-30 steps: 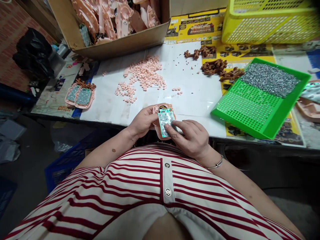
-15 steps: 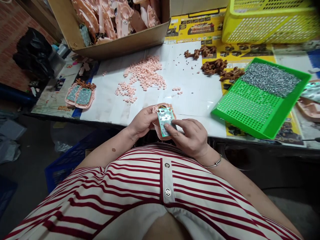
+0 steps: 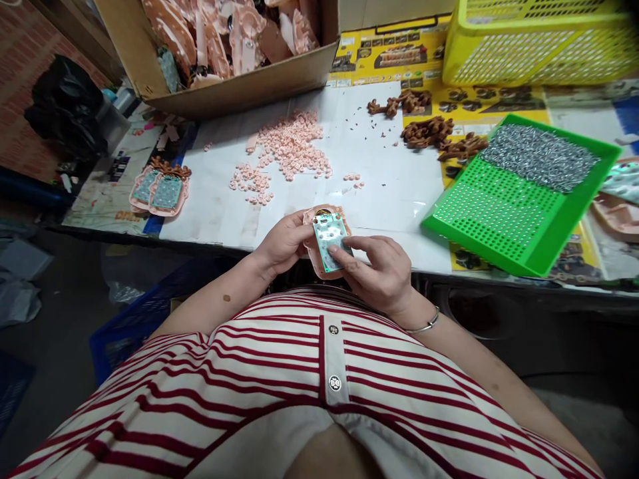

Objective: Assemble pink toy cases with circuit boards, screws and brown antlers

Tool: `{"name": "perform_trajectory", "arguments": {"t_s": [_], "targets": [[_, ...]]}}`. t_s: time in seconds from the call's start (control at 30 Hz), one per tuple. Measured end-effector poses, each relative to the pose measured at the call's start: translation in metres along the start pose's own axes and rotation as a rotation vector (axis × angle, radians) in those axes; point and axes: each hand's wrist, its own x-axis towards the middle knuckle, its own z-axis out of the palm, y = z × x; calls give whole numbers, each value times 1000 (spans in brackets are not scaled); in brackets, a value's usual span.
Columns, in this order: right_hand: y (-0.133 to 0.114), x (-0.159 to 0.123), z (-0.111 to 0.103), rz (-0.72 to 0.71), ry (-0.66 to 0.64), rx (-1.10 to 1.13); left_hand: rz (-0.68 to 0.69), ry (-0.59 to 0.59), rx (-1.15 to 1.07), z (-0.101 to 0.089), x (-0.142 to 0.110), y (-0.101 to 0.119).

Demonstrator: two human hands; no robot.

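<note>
Just in front of my body, at the table's front edge, my left hand [image 3: 284, 245] grips the left side of a pink plastic shell [image 3: 313, 256]. A pale green circuit board [image 3: 330, 231] lies in the shell, with dark wires near its top end. My right hand [image 3: 382, 271] is closed at the board's lower right, its thumb on the board's face and its index finger at the right edge. Beyond the shell lies a heap of small pink plastic pieces [image 3: 292, 146], with a few more pink pieces [image 3: 352, 177] nearer to my hands.
A green perforated tray [image 3: 504, 219] holding many metal screws [image 3: 544, 156] sits at right. Brown plastic parts [image 3: 428, 133] lie beside it. Two filled pink shells [image 3: 167, 193] rest at left. Behind stand a cardboard box [image 3: 249, 90] of pink shells and a yellow basket [image 3: 539, 56].
Both hands and the shell stay almost in place. My right hand has shifted very slightly to the left, its thumb still on the board.
</note>
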Motion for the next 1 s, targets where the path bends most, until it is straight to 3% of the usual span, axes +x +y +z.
{"name": "perform_trajectory", "arguments": {"t_s": [0.2, 0.67, 1.0], "targets": [[1, 0, 1, -7, 18, 6, -6, -35, -19, 1, 0, 2], [3, -7, 5, 45, 0, 35, 63, 20, 57, 6, -3, 6], [4, -14, 6, 74, 6, 109, -17, -126, -49, -4, -2, 10]]}}
